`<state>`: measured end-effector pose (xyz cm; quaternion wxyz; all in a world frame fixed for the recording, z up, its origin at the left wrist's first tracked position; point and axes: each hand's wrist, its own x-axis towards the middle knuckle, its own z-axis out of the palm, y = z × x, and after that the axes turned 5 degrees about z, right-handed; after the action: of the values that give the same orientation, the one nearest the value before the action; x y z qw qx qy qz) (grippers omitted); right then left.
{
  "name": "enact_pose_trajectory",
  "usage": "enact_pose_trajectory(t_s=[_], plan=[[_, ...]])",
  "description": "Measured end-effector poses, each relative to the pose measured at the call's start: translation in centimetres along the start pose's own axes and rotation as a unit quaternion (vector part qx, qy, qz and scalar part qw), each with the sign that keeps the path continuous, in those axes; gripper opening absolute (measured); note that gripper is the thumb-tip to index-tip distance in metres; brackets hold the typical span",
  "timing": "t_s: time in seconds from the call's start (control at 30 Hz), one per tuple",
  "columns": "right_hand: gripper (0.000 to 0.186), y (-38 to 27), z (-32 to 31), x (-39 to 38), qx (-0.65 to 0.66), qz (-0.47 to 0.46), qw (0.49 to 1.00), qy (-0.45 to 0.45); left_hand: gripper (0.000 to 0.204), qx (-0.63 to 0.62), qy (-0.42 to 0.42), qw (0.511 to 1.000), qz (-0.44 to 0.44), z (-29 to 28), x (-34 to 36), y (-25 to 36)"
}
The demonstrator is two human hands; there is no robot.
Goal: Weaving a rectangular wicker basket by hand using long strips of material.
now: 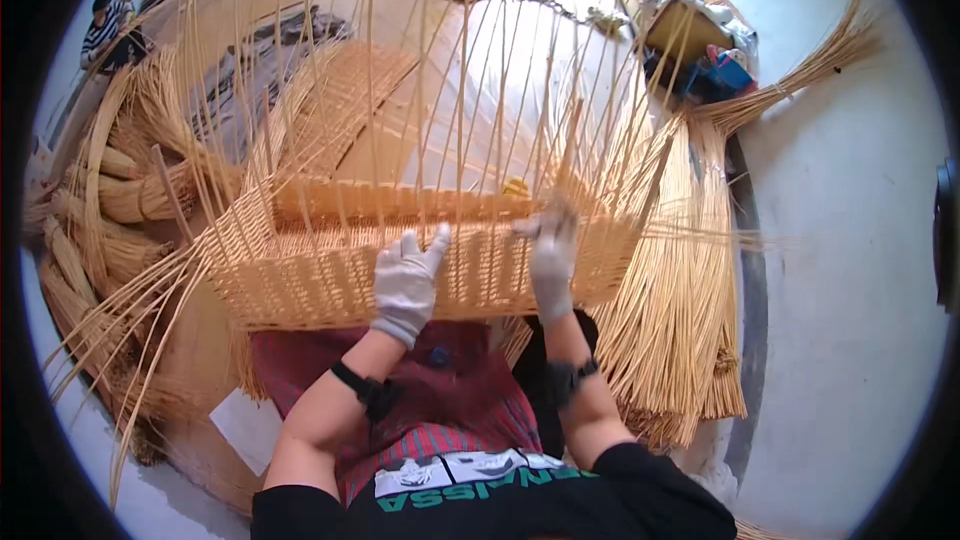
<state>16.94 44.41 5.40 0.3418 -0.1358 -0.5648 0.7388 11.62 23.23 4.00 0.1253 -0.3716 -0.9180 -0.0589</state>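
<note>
A long, rectangular wicker basket (pixel 480 275) rests across my lap, with many tall upright stakes rising from its walls. My left hand (pixel 405 280), in a white glove, lies against the outside of the near wall. Its fingertips reach the rim and its fingers are apart. Further right, my right hand (pixel 552 255), also gloved, is at the same rim among the stakes. Motion smears its fingers, so their hold is unclear. Several long rods (pixel 715 233), partly blurred, stick out sideways past the basket's right end.
Bundles of pale rods (pixel 680 340) lie on the right, and more bundles (pixel 130 190) are piled at left. A woven panel (pixel 350 90) lies beyond the basket. Far right, a cluttered stand (pixel 690 35) holds a blue container (pixel 728 70). A person (pixel 108 35) sits at the far left.
</note>
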Motion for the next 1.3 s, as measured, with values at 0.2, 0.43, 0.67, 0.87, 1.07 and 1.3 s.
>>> enact_pose_trajectory(t_s=[0.2,0.43,0.67,0.87,1.07,1.3], plan=[[0.036,-2.3,-1.5,3.5,-0.467,-0.226,0.853,-0.059,0.068,-0.119,0.046,0.989,0.075,0.4,3.0,7.7],[0.063,-1.4,-8.3,5.7,0.084,-0.083,0.993,0.003,0.064,-0.125,0.131,0.976,0.118,1.5,6.3,8.6],[0.074,-4.0,-11.5,9.5,-0.514,-0.216,0.828,-0.063,0.073,-0.173,-0.109,0.976,0.073,1.7,10.0,17.3],[0.106,-4.9,-13.4,13.4,-0.361,0.01,0.925,-0.12,0.066,-0.236,0.049,0.969,0.055,3.2,9.4,17.9],[0.039,-4.4,-19.3,9.1,-0.156,0.097,0.975,0.128,0.059,-0.112,-0.01,0.991,0.073,1.9,11.7,18.6],[0.048,-7.4,-20.2,10.5,-0.632,-0.194,0.745,0.096,0.06,-0.174,-0.076,0.971,0.142,2.9,16.3,26.3]])
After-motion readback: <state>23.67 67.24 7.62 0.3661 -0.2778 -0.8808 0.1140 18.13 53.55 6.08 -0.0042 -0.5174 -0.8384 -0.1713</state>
